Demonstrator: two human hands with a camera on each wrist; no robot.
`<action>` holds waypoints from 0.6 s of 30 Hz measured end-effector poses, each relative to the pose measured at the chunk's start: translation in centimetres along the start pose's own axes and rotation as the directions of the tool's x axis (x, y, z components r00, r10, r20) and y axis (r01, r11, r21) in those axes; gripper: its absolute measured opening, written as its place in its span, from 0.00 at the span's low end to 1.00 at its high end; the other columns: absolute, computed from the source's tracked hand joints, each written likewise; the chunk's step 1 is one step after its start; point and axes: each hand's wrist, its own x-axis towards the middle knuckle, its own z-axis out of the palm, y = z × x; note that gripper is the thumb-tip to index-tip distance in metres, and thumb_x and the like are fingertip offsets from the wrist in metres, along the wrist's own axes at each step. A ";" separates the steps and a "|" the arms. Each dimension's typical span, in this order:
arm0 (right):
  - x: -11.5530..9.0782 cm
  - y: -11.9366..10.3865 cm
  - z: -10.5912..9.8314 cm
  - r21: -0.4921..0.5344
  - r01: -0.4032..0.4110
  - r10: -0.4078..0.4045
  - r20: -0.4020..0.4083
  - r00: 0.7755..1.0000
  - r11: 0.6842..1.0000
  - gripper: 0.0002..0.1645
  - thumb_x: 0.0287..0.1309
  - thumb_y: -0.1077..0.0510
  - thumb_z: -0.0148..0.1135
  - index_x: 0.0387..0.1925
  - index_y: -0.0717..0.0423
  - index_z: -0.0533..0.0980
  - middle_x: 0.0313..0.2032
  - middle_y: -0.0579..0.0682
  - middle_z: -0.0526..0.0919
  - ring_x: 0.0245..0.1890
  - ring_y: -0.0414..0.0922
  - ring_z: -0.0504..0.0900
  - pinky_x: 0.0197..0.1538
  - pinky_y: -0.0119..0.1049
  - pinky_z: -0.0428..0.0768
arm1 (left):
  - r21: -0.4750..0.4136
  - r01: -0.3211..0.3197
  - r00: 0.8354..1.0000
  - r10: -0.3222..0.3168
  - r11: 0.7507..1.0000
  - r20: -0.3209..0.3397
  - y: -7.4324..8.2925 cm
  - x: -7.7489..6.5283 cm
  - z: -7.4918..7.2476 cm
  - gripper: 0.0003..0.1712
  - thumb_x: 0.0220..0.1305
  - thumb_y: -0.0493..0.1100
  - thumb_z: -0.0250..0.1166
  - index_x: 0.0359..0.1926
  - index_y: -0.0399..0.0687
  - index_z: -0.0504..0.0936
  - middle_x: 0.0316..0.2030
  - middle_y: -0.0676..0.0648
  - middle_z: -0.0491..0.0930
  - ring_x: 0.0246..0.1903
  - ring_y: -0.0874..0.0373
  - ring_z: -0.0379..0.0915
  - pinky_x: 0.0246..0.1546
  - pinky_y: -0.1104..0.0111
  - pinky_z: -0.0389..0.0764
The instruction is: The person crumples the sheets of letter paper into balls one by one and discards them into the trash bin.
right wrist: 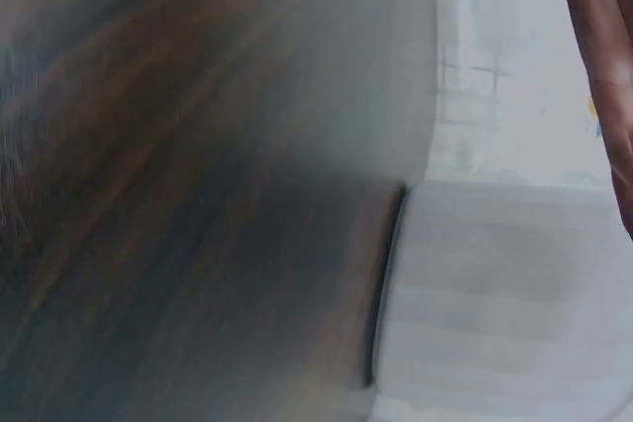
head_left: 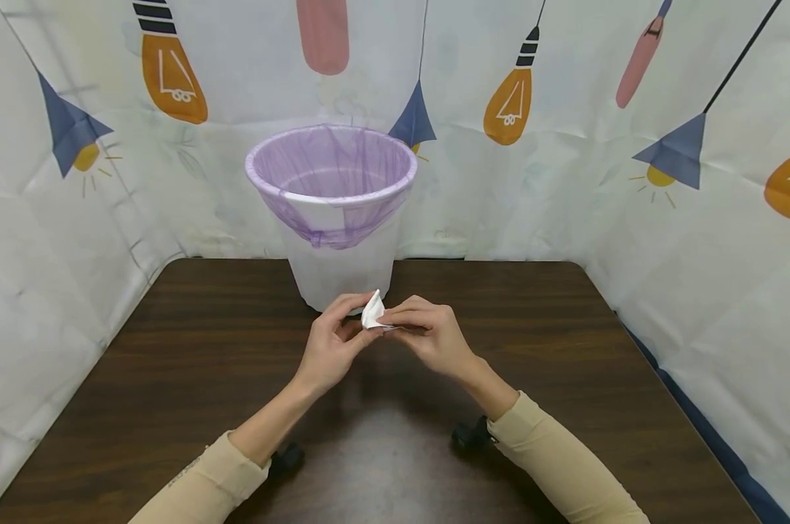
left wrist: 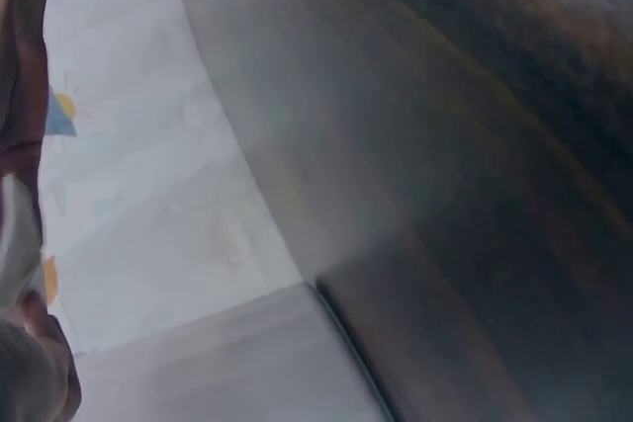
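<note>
A small folded white piece of paper or tissue is held up between both hands, above the table and in front of the bin. My left hand pinches its left side between thumb and fingers. On the other side, the thumb and fingers of my right hand pinch its right edge. In the left wrist view, part of the white piece shows at the left border beside the fingers. Only a strip of the right hand shows in the right wrist view, and the white piece is out of sight there.
A white waste bin lined with a purple bag stands upright at the table's back edge, just beyond the hands. The dark wooden table has patterned white cloth hanging behind and beside it. Dark wrist devices sit under the forearms.
</note>
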 end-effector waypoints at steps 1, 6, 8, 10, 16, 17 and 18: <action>0.1 -0.1 -0.1 0.013 -0.004 0.004 -0.002 1.000 1.000 0.18 0.45 0.79 0.76 0.40 0.65 0.88 0.39 0.55 0.89 0.40 0.48 0.84 0.37 0.35 0.82 | -0.002 -0.002 1.000 0.002 1.000 -0.001 -0.1 0.0 0.0 0.30 0.61 0.20 0.68 0.65 0.30 0.76 0.57 0.34 0.74 0.56 0.47 0.74 0.52 0.67 0.81; 1.0 -1.5 -0.4 0.054 -0.038 0.039 -0.017 0.999 0.998 0.16 0.42 0.82 0.75 0.36 0.69 0.86 0.36 0.61 0.88 0.38 0.51 0.85 0.36 0.36 0.85 | 0.013 -0.002 1.000 0.002 1.000 0.011 -0.2 0.3 0.3 0.27 0.65 0.23 0.65 0.65 0.29 0.75 0.56 0.35 0.74 0.56 0.48 0.74 0.49 0.70 0.81; 1.2 -2.0 -0.5 0.064 -0.063 0.064 -0.015 0.998 0.996 0.15 0.42 0.82 0.74 0.35 0.71 0.86 0.36 0.62 0.88 0.37 0.51 0.85 0.34 0.35 0.84 | 0.028 0.002 1.000 -0.002 1.000 0.008 -0.4 0.4 0.3 0.25 0.67 0.24 0.65 0.64 0.30 0.76 0.56 0.36 0.75 0.54 0.50 0.75 0.49 0.71 0.81; 1.3 -2.1 -0.5 0.067 -0.086 0.087 -0.011 0.996 0.994 0.14 0.43 0.82 0.74 0.34 0.72 0.86 0.35 0.63 0.88 0.36 0.50 0.84 0.33 0.34 0.83 | 0.034 0.007 1.000 -0.006 0.999 -0.007 -0.6 0.3 0.4 0.23 0.67 0.25 0.65 0.63 0.30 0.78 0.55 0.37 0.76 0.52 0.51 0.75 0.48 0.72 0.81; 1.0 -0.8 0.1 0.062 -0.095 0.099 -0.067 0.993 0.994 0.14 0.45 0.81 0.74 0.37 0.72 0.86 0.38 0.63 0.87 0.39 0.53 0.86 0.38 0.36 0.86 | 0.002 0.015 0.998 -0.014 1.000 -0.061 -1.1 0.5 0.5 0.24 0.68 0.24 0.64 0.64 0.30 0.77 0.61 0.36 0.73 0.58 0.50 0.74 0.53 0.69 0.80; 0.9 -0.5 0.1 0.053 -0.085 0.089 -0.077 0.993 0.995 0.15 0.46 0.81 0.74 0.38 0.71 0.86 0.38 0.62 0.87 0.40 0.53 0.86 0.39 0.37 0.86 | -0.012 0.021 0.998 -0.022 1.000 -0.060 -1.0 0.6 0.5 0.24 0.68 0.24 0.64 0.65 0.30 0.76 0.62 0.35 0.71 0.60 0.49 0.73 0.55 0.68 0.79; 0.9 -0.2 0.2 0.035 -0.071 0.074 -0.082 0.994 0.997 0.15 0.46 0.81 0.74 0.38 0.70 0.86 0.38 0.61 0.88 0.40 0.53 0.86 0.41 0.38 0.86 | -0.028 0.034 0.998 -0.036 0.999 -0.059 -0.9 0.7 0.4 0.25 0.68 0.25 0.64 0.65 0.30 0.76 0.62 0.35 0.71 0.60 0.49 0.73 0.56 0.67 0.79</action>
